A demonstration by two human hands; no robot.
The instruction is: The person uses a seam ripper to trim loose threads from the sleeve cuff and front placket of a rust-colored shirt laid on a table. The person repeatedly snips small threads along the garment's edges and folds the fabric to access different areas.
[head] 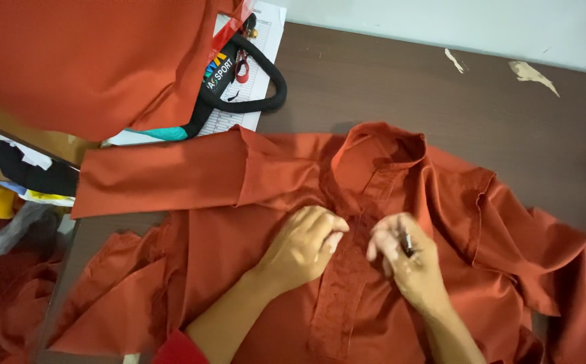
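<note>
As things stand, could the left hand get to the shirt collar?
Probably yes. The left hand rests on the shirt just below the collar, and only flat cloth lies between them; the right hand sits off to the side.

Rust-orange long-sleeved cotton shirt (252,195): hem cut off by bottom edge, right sleeve by right edge. Small dark metal tool (406,244) mostly buried in right hand (407,259); kind unclear. Left hand's fingers (330,232) curl under, tips hidden. Folded orange cloth pile (84,61) runs past top-left edge.
</note>
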